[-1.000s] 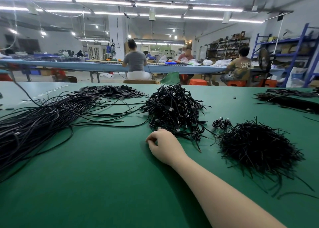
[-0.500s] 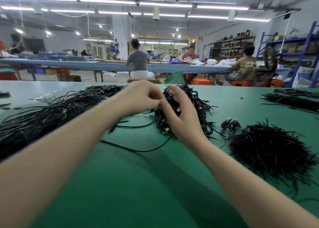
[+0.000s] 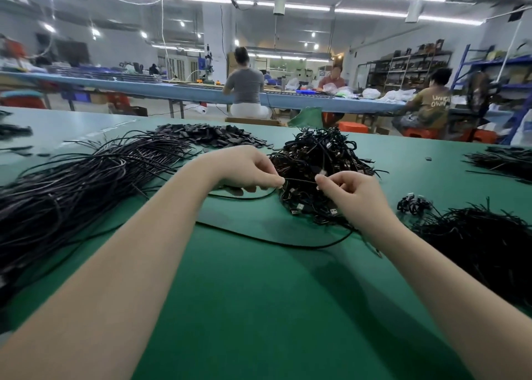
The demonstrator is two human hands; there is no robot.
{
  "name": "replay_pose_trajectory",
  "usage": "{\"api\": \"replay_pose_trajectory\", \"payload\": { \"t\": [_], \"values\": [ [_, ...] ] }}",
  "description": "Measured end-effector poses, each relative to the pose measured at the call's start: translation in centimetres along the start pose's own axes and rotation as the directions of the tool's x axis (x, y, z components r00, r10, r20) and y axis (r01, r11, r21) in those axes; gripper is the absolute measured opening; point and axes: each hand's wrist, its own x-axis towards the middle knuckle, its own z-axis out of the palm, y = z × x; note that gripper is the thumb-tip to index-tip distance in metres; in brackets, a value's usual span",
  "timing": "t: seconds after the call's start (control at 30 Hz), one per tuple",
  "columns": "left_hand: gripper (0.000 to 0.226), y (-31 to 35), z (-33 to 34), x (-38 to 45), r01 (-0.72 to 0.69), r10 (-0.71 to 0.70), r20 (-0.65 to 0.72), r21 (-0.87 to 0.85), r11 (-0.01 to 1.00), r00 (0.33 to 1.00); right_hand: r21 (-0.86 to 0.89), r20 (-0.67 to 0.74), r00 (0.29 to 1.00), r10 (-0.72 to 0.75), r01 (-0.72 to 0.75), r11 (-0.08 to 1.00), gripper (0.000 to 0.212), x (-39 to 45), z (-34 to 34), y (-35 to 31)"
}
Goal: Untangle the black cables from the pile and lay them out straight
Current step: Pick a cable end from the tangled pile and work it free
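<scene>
Plainly the main risk is a snag: the cable (image 3: 299, 180) stretched between the hands runs on into the pile (image 3: 319, 160), and a firm pull would likely drag neighbouring cables along or tighten a knot instead of freeing one. A plug catching inside the heap would cause the same trouble, and a slack loop (image 3: 276, 243) curving over the tabletop (image 3: 259, 307) below the wrists could hook on an arm. The left hand (image 3: 244, 168) pinches the cable between thumb and fingertips, fingers curled; the right hand (image 3: 349, 189) pinches it too, a little to the right, with what seems a pale plug end just above its fingertips. The short span between them hangs taut just in front of the pile, on its near edge. The pile itself sits directly beyond both hands, touching the right one. Straightened cables (image 3: 86, 183) lie in a long sheaf to the left, well apart from the pile, which looks like the laying-out spot. A heap of ties (image 3: 483, 235) sits at right.
</scene>
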Motion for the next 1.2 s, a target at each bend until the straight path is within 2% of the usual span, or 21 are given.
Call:
{"api": "replay_pose_trajectory", "payload": {
  "t": [0.07,0.13,0.2,0.23,0.3,0.37,0.43,0.5,0.57,0.63,0.73,0.87,0.93,0.97,1.0,1.07,1.1,1.13,1.17,1.2],
  "values": [
    [0.016,0.1,0.0,0.2,-0.031,0.032,-0.059,0.005,0.999,0.998,-0.115,0.029,0.999,-0.025,0.029,0.993,0.026,-0.2,0.2,-0.2],
    [0.013,0.7,0.4,0.6,-0.108,0.118,-0.096,0.108,0.988,0.988,-0.213,0.069,0.993,-0.099,0.111,0.971,0.019,-0.6,0.8,-1.0],
    [0.011,1.4,0.9,0.7,-0.164,0.180,-0.076,0.187,0.969,0.981,-0.278,0.105,0.972,-0.209,0.230,0.933,0.020,-1.1,1.4,-2.0],
    [0.011,1.6,1.1,0.7,-0.188,0.201,-0.060,0.175,0.967,0.978,-0.294,0.109,0.962,-0.248,0.270,0.917,0.021,-1.3,1.6,-2.5],
    [0.007,1.6,1.2,0.5,-0.222,0.224,-0.085,0.033,0.975,0.971,-0.298,0.080,0.957,-0.277,0.288,0.910,0.018,-1.2,1.3,-3.0],
    [0.011,1.3,0.9,0.4,-0.212,0.183,-0.194,-0.143,0.967,0.964,-0.294,0.033,0.970,-0.240,0.239,0.926,0.018,-0.8,0.6,-2.9],
    [0.031,1.2,0.9,0.3,-0.078,0.039,-0.215,-0.180,0.981,0.976,-0.241,-0.039,0.985,-0.169,0.155,0.958,0.023,-0.5,0.2,-2.6],
    [0.056,1.4,1.5,0.3,0.110,-0.124,-0.064,-0.194,0.975,0.990,-0.151,-0.104,0.987,-0.122,0.105,0.983,0.023,-0.4,0.2,-2.6],
    [0.066,1.9,2.3,0.2,0.191,-0.174,0.081,-0.304,0.933,0.981,-0.050,-0.102,0.991,-0.086,0.081,0.995,0.021,-0.5,0.5,-2.8],
    [0.057,2.3,2.9,0.5,0.141,-0.107,0.102,-0.437,0.888,0.989,0.047,-0.024,0.998,-0.057,0.058,0.997,0.017,-0.8,1.0,-3.4],
    [0.036,3.0,3.4,0.8,0.027,0.008,0.051,-0.643,0.765,0.999,0.168,0.076,0.997,-0.024,0.010,0.986,0.016,-1.4,1.6,-4.1],
    [0.031,3.7,3.3,0.6,-0.019,-0.025,-0.056,-0.677,0.736,0.998,0.303,0.202,0.978,-0.060,-0.004,0.953,0.018,-2.0,1.8,-4.9],
    [0.032,4.3,2.7,0.3,-0.032,-0.066,-0.093,-0.784,0.620,0.994,0.357,0.338,0.939,-0.058,-0.072,0.931,0.020,-2.2,1.6,-4.9],
    [0.032,4.6,2.0,0.1,-0.054,-0.064,-0.100,-0.861,0.505,0.993,0.376,0.439,0.897,-0.045,-0.139,0.916,0.022,-2.3,1.4,-4.6],
    [0.032,4.7,1.2,-0.2,-0.078,-0.031,-0.093,-0.942,0.327,0.995,0.369,0.554,0.833,-0.024,-0.219,0.903,0.024,-2.4,1.2,-4.2],
    [0.033,4.5,-1.0,-1.3,-0.060,0.160,-0.072,-0.995,-0.079,0.984,0.302,0.726,0.687,0.030,-0.358,0.884,0.028,-2.6,0.6,-3.3],
    [0.035,4.3,-2.0,-2.0,-0.013,0.286,-0.053,-0.990,-0.140,0.957,0.277,0.748,0.661,0.058,-0.392,0.877,0.031,-2.6,0.3,-3.1],
    [0.037,4.0,-2.7,-2.7,0.027,0.401,0.004,-0.998,-0.054,0.916,0.271,0.721,0.688,0.090,-0.399,0.876,0.035,-2.3,-0.1,-3.1],
    [0.037,3.9,-2.9,-3.2,0.040,0.477,0.104,-0.989,0.142,0.873,0.284,0.651,0.749,0.120,-0.388,0.877,0.040,-1.8,-0.5,-3.2],
    [0.037,3.7,-2.8,-3.4,0.024,0.472,0.231,-0.914,0.406,0.851,0.327,0.562,0.815,0.141,-0.375,0.868,0.043,-1.3,-1.0,-3.4]
  ]
}}
